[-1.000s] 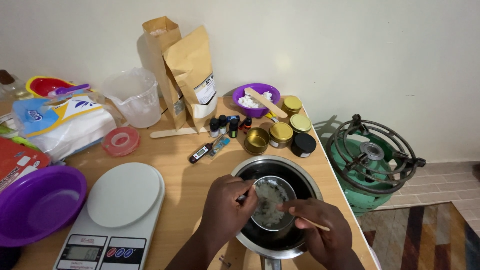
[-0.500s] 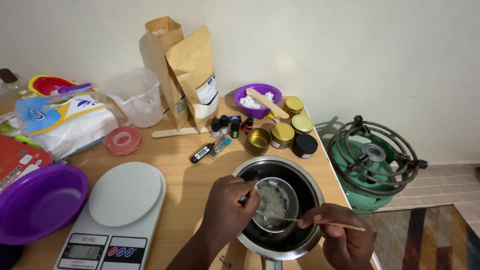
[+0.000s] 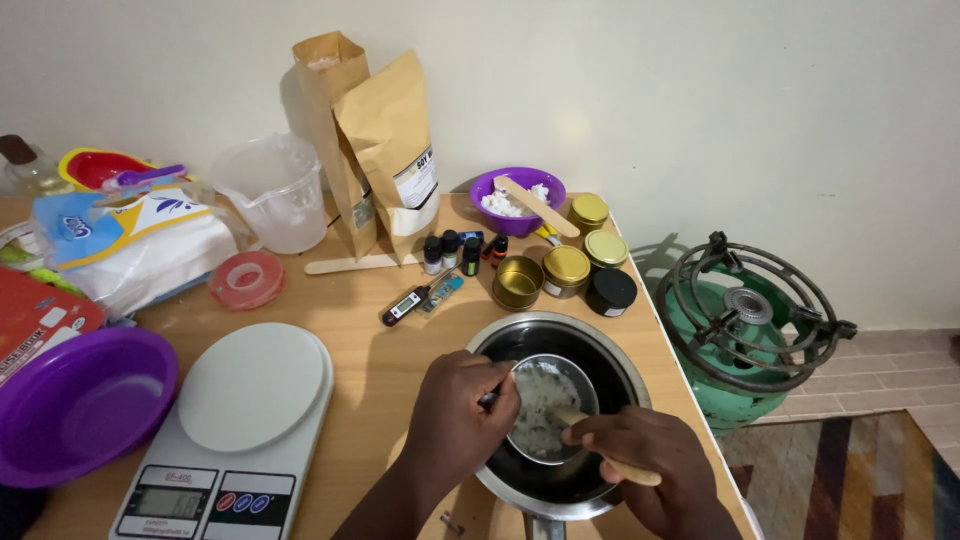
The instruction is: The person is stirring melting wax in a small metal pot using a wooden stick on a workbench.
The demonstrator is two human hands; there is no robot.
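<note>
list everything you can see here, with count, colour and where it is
saucepan: 1, steel, table front right
small cup: 1, steel, inside saucepan, holds white flakes
wooden stick: 1, tan, in right hand
scale: 1, white, front left
big bowl: 1, purple, far left
small bowl: 1, purple, back
paper bags: 2, brown, against wall
jug: 1, clear, back left
tins: 5, gold and black, behind saucepan
thermometer: 1, black, centre
gas burner: 1, green, floor right
left hand: on cup's rim
right hand: grips stick
</note>
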